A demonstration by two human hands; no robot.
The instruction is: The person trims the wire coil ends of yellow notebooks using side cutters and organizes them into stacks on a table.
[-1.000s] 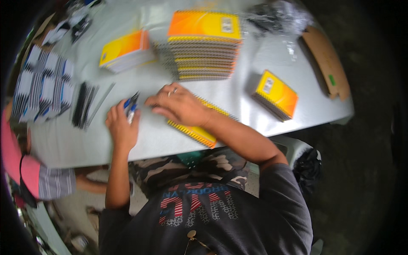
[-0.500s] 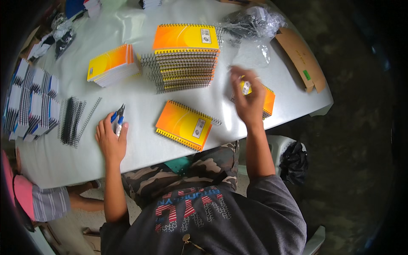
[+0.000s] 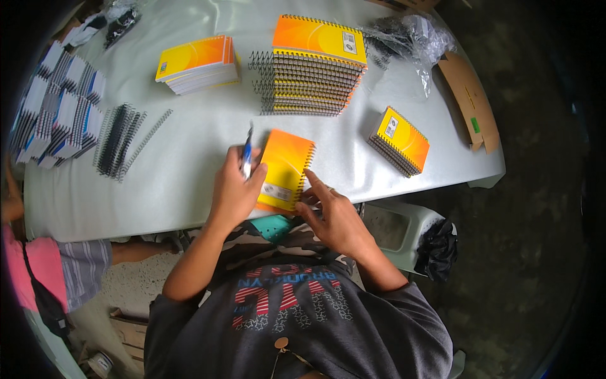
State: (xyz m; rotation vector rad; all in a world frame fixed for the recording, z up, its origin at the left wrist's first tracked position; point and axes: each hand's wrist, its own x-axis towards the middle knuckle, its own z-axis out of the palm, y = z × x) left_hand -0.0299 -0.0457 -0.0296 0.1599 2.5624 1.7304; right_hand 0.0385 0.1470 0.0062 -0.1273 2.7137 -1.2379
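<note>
A yellow-orange spiral notebook point(image 3: 285, 165) is in front of me near the table's front edge, its dark coil along the right side. My left hand point(image 3: 237, 186) grips its left edge with the thumb on the cover, while also keeping hold of blue-handled pliers point(image 3: 247, 158) whose jaws point away from me. At the coil side is my right hand point(image 3: 334, 218), its index finger on the coil and its thumb near the lower corner. Right of it lies a small stack of bound notebooks point(image 3: 401, 142).
A tall notebook stack point(image 3: 319, 69) with coils jutting left stands at the back, beside loose-leaf yellow pads point(image 3: 199, 63). Loose black coils point(image 3: 120, 142) and blue-white notebook piles point(image 3: 60, 110) are at left. Plastic wrap point(image 3: 420, 44) and a cardboard piece point(image 3: 467, 101) lie at right.
My left hand has lifted the pliers and come right to the notebook. My right hand has come back from the small stack to the coil. The notebook has been turned and drawn nearer.
</note>
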